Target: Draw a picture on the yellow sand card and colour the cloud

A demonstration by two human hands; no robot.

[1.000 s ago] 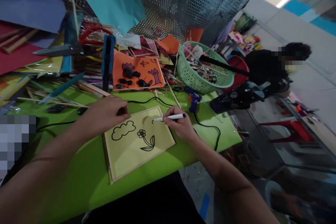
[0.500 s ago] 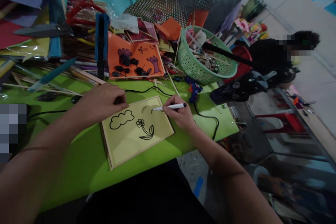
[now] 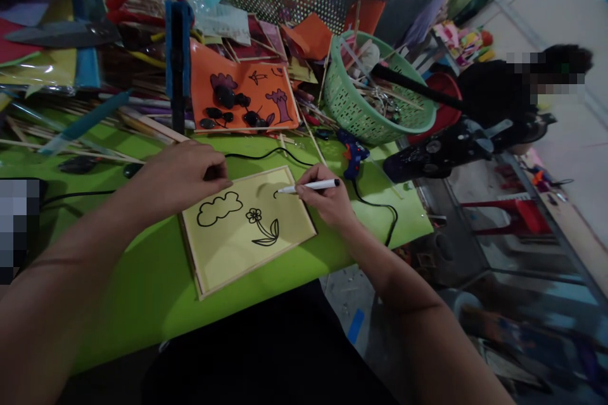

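A sheet of yellow paper [image 3: 223,262] in a thin wooden stick frame lies tilted on the green table. Black outlines of a cloud [image 3: 219,209] and a flower with leaves [image 3: 265,228] are drawn on it. My right hand [image 3: 325,196] is closed around a white marker [image 3: 311,186] with a black end, its tip at a small curved black line in the paper's upper right. My left hand [image 3: 194,171] rests at the frame's upper left edge, fingers loosely bent with a gap under them, holding nothing that shows.
Behind the paper lies an orange picture [image 3: 261,92] with black stones. A blue glue gun [image 3: 352,153] and its cord lie right of it, near a green basket [image 3: 375,114] of tools. Scissors [image 3: 61,35], sticks and coloured paper crowd the left. A person [image 3: 494,85] sits at far right.
The small curved line under the marker tip is slightly longer. Both hands have kept nearly the same place on the paper, while the view has shifted slightly.
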